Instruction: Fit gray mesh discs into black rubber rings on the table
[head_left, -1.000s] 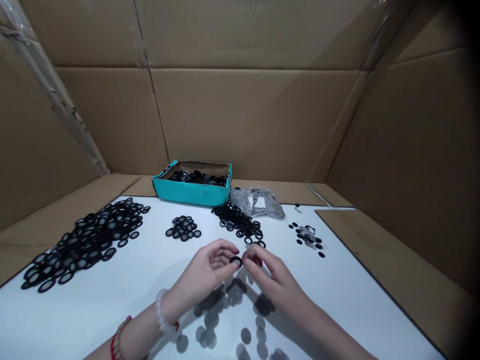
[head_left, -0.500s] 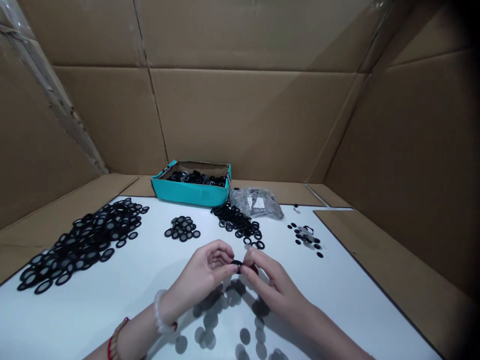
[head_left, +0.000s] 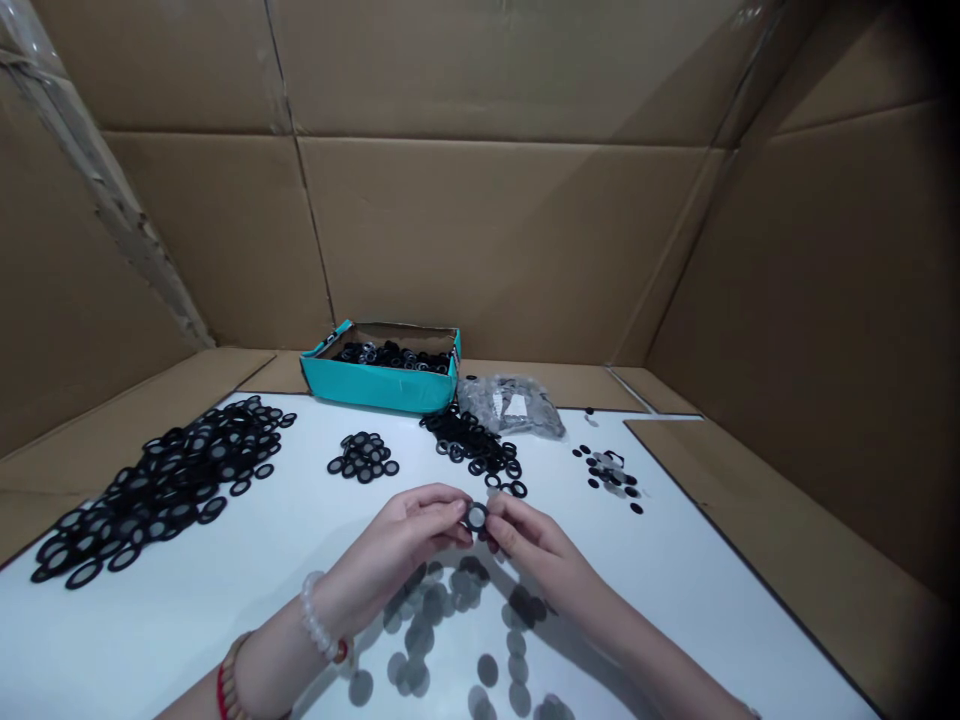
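Between both hands, a little above the white table, is a black ring with a grey mesh disc in its middle, its face turned to me. My left hand pinches its left edge between thumb and fingers. On the other edge, the thumb and forefinger of my right hand are closed. Below my hands lie several loose grey discs, some overlapping. Just beyond my fingers is a heap of black rings with open centres.
At the left spreads a large pile of disc-filled rings, with a smaller pile nearer the middle. A teal box of rings stands at the back beside a clear plastic bag. Small black discs lie right. Cardboard walls surround the table.
The ring has been tilted up from nearly edge-on, so its face and grey disc now show. My left hand has turned, its fingers now more behind the ring.
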